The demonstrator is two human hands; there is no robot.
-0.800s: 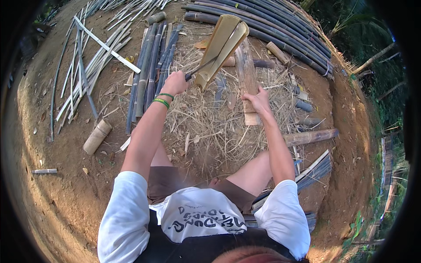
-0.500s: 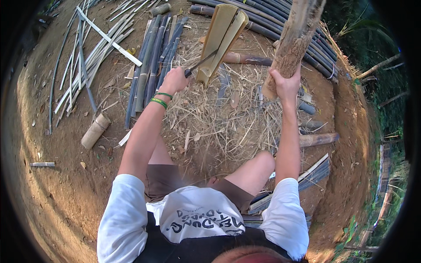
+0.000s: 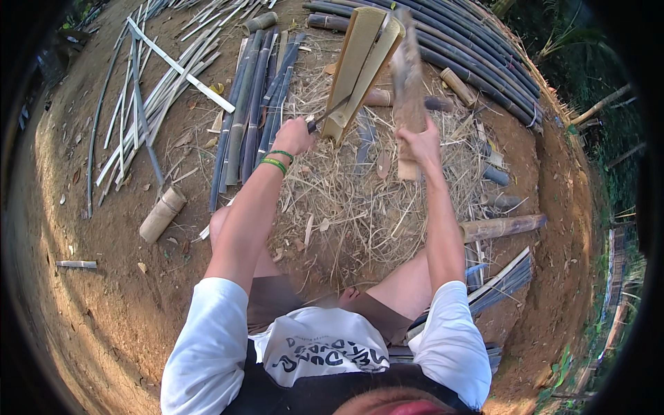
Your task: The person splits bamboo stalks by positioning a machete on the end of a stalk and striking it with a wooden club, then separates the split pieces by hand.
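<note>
My left hand (image 3: pixel 294 136) is closed around the dark handle of a long-bladed knife (image 3: pixel 337 110). Its blade runs up and right into a split in a bamboo piece (image 3: pixel 349 66), which stands tilted with its pale inner side showing. The far end of the blade is hidden by the bamboo. In my right hand (image 3: pixel 422 144) I grip the lower end of a thick, rough piece of wood (image 3: pixel 409 90). This wood is upright just right of the bamboo, blurred by motion; whether the two touch I cannot tell.
Dry shavings (image 3: pixel 346 200) cover the ground before me. Split bamboo lengths (image 3: pixel 250 104) and pale strips (image 3: pixel 155 111) lie at left, near a short bamboo section (image 3: pixel 163 214). Dark bamboo poles (image 3: pixel 477 72) are stacked at far right. A bamboo piece (image 3: pixel 503 227) lies beside my right forearm.
The piece of wood in my right hand has swung left, close to the bamboo. My left hand keeps hold of the knife, its blade still in the split. The whole view has shifted slightly.
</note>
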